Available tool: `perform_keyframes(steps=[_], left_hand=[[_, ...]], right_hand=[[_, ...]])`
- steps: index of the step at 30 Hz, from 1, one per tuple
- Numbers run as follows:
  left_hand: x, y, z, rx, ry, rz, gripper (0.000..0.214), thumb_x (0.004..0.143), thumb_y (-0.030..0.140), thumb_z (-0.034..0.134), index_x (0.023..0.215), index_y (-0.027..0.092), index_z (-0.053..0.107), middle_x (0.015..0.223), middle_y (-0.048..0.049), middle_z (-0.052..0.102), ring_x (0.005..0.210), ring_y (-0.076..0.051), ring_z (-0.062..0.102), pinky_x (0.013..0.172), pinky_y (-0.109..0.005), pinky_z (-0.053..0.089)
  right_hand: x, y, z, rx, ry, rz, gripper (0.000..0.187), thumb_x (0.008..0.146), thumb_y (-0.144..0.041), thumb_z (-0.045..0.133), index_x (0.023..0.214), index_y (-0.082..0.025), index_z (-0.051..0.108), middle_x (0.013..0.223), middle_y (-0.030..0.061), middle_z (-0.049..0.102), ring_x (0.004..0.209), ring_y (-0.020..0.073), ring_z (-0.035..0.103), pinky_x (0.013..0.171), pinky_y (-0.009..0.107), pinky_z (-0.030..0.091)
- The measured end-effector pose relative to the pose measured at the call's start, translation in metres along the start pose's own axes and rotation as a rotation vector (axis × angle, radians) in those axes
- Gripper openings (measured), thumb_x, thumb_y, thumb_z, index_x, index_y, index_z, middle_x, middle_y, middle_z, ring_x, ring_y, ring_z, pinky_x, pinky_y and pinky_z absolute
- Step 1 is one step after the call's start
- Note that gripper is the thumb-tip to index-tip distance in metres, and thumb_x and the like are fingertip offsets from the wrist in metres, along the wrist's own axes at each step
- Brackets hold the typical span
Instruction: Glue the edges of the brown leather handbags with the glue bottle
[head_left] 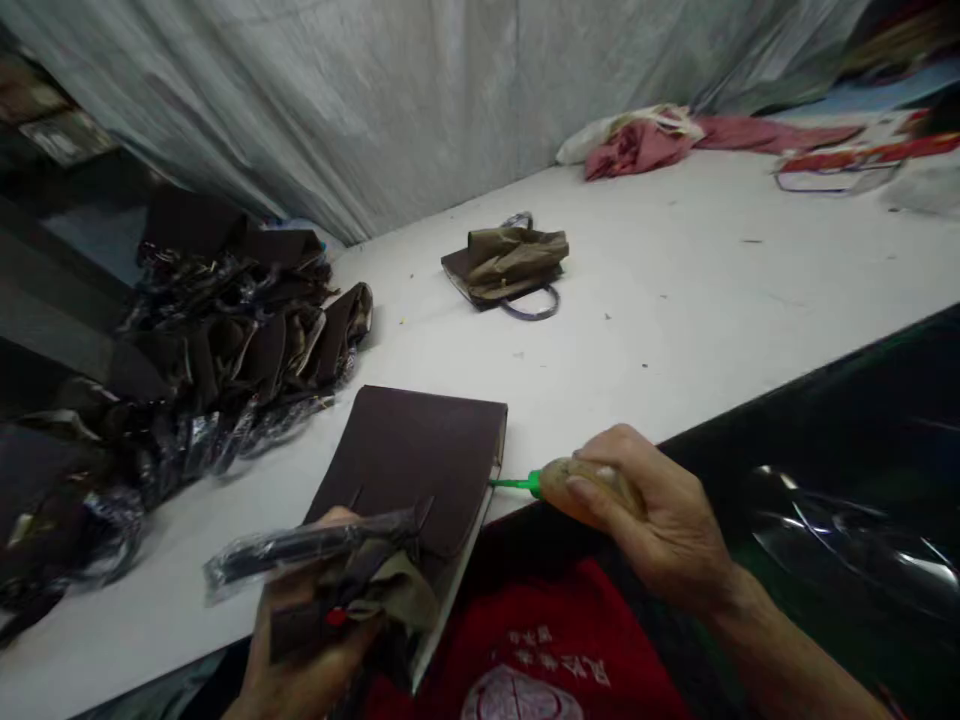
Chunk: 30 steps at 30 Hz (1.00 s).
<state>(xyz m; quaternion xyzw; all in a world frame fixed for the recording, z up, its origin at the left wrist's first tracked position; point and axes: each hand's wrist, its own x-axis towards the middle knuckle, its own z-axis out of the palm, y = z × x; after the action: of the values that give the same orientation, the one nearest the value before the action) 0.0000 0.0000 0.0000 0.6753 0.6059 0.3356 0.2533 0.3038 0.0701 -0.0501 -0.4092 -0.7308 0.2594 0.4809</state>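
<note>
A dark brown handbag (427,440) lies tilted at the near edge of the table, its flat panel facing up. Beneath its plastic-wrapped handle (315,545), my left hand (315,640) is closed around the near end of the bag; some of its fingers are hidden. My right hand (667,520) grips a yellowish squeeze bottle (581,490) with a green nozzle (517,484). The thin nozzle tip meets the right side edge of the bag. Whether anything flows from it I cannot tell.
Several dark bags (225,350) with wrapped handles are piled at the left. Another small bag (517,262) with brown paper lies farther back on the white table (637,290). Pinkish cloth (645,145) rests by the grey curtain (450,100). Clear plastic (847,540) shows at the right.
</note>
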Motion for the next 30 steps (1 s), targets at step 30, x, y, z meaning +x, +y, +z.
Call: perform_keyframes(steps=[30], left_hand=[[0.003,0.010,0.001,0.065,0.016,-0.034,0.010,0.074,0.019,0.068,0.073,0.021,0.058,0.069,0.0021,0.063,0.058,-0.016,0.062,0.049,-0.025,0.052]], right_hand=[[-0.009,-0.011,0.001,0.097,-0.039,0.036,0.006,0.094,-0.023,0.058,0.099,-0.022,0.061,0.085,0.0023,0.059,0.071,0.0162,0.058,0.060,0.031,0.047]])
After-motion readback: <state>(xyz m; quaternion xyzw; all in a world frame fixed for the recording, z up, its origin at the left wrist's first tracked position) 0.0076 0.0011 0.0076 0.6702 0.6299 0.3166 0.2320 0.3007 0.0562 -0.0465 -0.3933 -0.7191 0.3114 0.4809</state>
